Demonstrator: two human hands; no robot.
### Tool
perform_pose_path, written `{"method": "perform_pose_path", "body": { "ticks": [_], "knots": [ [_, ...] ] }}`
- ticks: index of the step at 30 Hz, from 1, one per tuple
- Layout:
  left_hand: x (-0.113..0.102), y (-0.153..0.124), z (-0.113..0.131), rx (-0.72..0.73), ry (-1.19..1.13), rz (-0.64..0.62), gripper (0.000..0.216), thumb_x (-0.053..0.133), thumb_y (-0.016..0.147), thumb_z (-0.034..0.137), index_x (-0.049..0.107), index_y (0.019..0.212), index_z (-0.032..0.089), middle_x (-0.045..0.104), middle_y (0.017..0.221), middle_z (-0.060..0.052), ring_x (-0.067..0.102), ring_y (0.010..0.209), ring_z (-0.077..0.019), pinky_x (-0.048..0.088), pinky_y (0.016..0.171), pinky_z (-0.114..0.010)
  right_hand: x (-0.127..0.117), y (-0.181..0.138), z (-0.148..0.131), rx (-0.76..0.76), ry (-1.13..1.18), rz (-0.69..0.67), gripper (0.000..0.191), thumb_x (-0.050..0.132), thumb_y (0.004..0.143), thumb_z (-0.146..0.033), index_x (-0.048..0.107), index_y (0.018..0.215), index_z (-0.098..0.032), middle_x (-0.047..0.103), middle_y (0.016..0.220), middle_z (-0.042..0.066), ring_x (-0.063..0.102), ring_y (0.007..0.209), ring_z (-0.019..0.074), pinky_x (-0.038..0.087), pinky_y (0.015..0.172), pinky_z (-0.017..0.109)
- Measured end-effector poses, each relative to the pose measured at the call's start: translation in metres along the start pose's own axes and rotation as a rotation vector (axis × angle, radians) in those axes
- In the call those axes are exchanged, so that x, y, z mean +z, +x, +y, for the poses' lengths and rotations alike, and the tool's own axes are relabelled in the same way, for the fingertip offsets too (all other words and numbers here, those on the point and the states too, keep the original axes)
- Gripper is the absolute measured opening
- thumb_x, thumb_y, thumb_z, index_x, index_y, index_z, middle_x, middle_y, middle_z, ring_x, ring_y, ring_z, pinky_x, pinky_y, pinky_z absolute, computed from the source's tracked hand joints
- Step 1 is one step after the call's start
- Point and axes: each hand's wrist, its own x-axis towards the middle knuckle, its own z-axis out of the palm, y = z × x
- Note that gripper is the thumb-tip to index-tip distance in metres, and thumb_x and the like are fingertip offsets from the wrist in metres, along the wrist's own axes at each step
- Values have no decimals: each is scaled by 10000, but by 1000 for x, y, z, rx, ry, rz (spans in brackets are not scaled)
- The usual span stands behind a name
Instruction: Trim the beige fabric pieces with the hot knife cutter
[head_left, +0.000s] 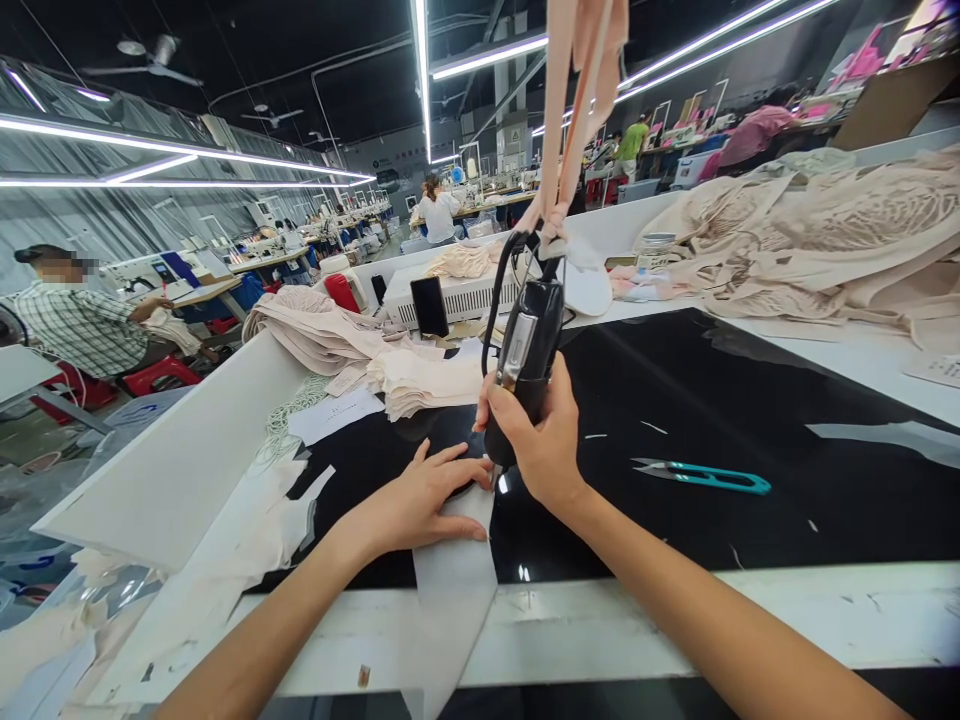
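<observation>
My right hand (541,440) is closed round a black hand-held cutting tool (526,355) that hangs by a black cable and beige straps (577,90) from above. Its tip meets the top edge of a pale fabric strip (450,580) lying on the black glossy worktop (750,410). My left hand (424,500) lies flat on that strip, fingers stretched out, just left of the tool's tip. The strip droops over the table's white front edge.
Teal thread snips (705,477) lie on the worktop to the right. Stacks of beige fabric pieces (420,380) sit behind the tool, a big beige heap (810,240) at back right. A white wall (195,450) borders the left. Other people sit at sewing stations behind.
</observation>
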Motion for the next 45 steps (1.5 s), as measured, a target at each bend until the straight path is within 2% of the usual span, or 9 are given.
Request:
{"method": "perform_pose_path", "body": {
  "ticks": [3, 7, 12, 16, 21, 29, 36, 42, 45],
  "knots": [
    [-1, 1, 0, -3, -8, -11, 411, 866, 979, 444, 669, 1315, 311, 623, 1627, -76, 269, 1720, -359, -28, 1357, -768, 0, 0, -1, 6, -6, 1, 315, 857, 890, -386, 578, 1012, -304, 651, 783, -58, 628, 564, 146, 624, 507, 313],
    [-2, 2, 0, -11, 7, -13, 407, 874, 972, 429, 670, 1298, 296, 630, 1613, -88, 269, 1719, -363, -28, 1354, -777, 0, -4, -4, 27, 5, -7, 356, 870, 885, -428, 566, 1027, -307, 671, 803, -50, 643, 572, 157, 609, 497, 314],
    [-2, 2, 1, 0, 4, -3, 434, 885, 960, 430, 685, 1322, 297, 640, 1593, -92, 329, 1694, -374, -20, 1355, -775, 1, -11, -6, 31, -13, -13, 357, 860, 890, -430, 562, 1045, -307, 656, 890, -25, 642, 687, 172, 624, 614, 343],
    [-2, 2, 1, -3, 12, -1, 440, 886, 958, 436, 690, 1323, 288, 655, 1567, -96, 388, 1664, -380, -17, 1355, -777, 1, -13, -6, 47, -15, -37, 323, 841, 897, -398, 564, 1039, -311, 637, 852, -39, 633, 650, 169, 604, 603, 349],
    [-1, 3, -3, 16, -12, 0, 476, 888, 953, 431, 706, 1378, 320, 632, 1614, -88, 288, 1709, -387, -12, 1352, -779, 0, -17, -9, 72, 25, -14, 377, 869, 882, -453, 565, 1063, -322, 673, 887, -29, 657, 660, 184, 620, 612, 371],
    [-1, 3, -3, 5, -10, -2, 585, 904, 942, 406, 671, 1472, 320, 536, 1712, -108, 317, 1696, -397, -24, 1334, -804, 2, -25, -11, 79, 13, -12, 353, 849, 887, -424, 578, 1084, -314, 683, 932, -10, 656, 782, 200, 636, 730, 396],
    [0, 4, -5, 23, -31, 15, 603, 921, 920, 405, 687, 1471, 330, 531, 1720, -93, 270, 1715, -389, -24, 1350, -773, 3, -26, -14, 76, -23, -49, 320, 834, 899, -404, 568, 1053, -310, 677, 921, -17, 672, 788, 200, 653, 740, 402],
    [-2, 3, -3, 9, -36, -8, 532, 900, 942, 423, 704, 1429, 337, 553, 1702, -81, 272, 1714, -397, -17, 1345, -792, 0, -21, -7, 38, -2, 1, 372, 855, 904, -479, 566, 1080, -324, 708, 915, -28, 692, 669, 182, 641, 645, 371],
    [-3, 5, -2, 3, -24, -15, 527, 894, 947, 427, 695, 1428, 339, 560, 1693, -79, 270, 1715, -398, -18, 1341, -803, -2, -21, -5, 44, -10, -4, 375, 860, 897, -473, 572, 1084, -322, 711, 913, -27, 701, 677, 187, 639, 637, 368]
  ]
}}
